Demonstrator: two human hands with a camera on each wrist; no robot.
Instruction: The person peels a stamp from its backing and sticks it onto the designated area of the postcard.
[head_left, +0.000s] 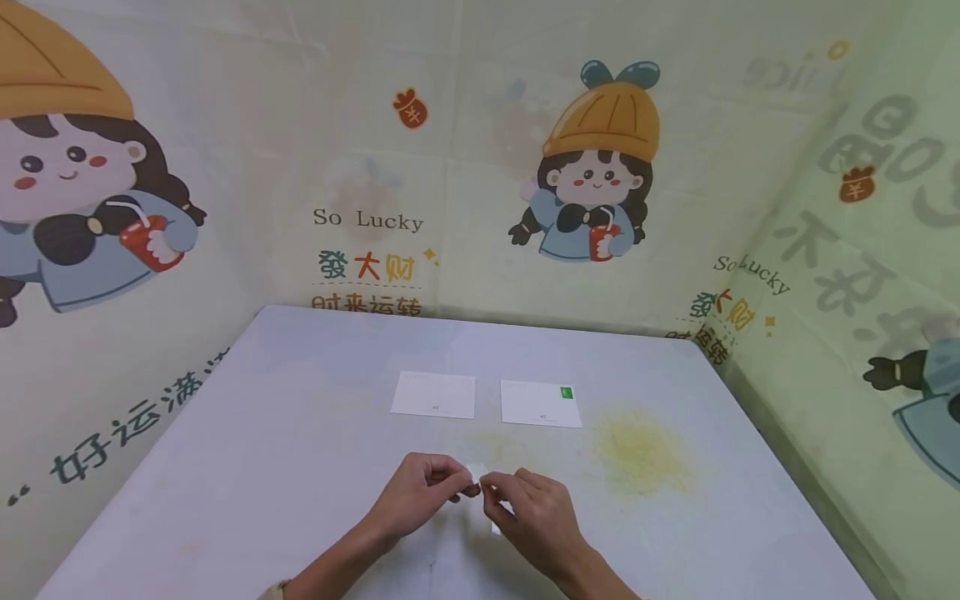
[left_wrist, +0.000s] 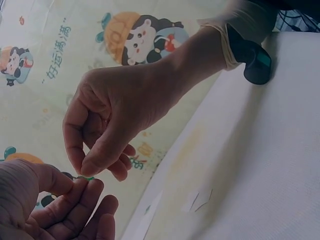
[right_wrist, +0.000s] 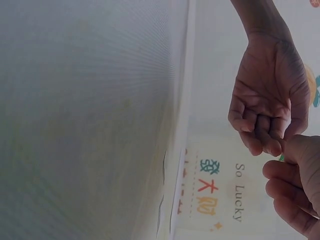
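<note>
Both hands meet over the near middle of the table. Between their fingertips is a small green piece, seen nearly edge-on in the left wrist view [left_wrist: 86, 178] and partly hidden by fingers; it looks like a stamp or sticker. My left hand [head_left: 420, 493] pinches it from one side, and my right hand [head_left: 538, 514] pinches from the other with thumb and forefinger. A white scrap [head_left: 476, 472] shows by the fingertips; whether held or lying below, I cannot tell. Another white scrap [head_left: 496, 528] is partly hidden beneath the right hand.
Beyond the hands lie two white cards on the white table [head_left: 247, 467]: a left card [head_left: 432, 396] without a stamp, and a right card [head_left: 536, 406] bearing a green stamp [head_left: 566, 392] in its upper right corner. A yellowish stain [head_left: 645, 450] marks the tabletop. Printed cloth [head_left: 480, 167] hangs behind.
</note>
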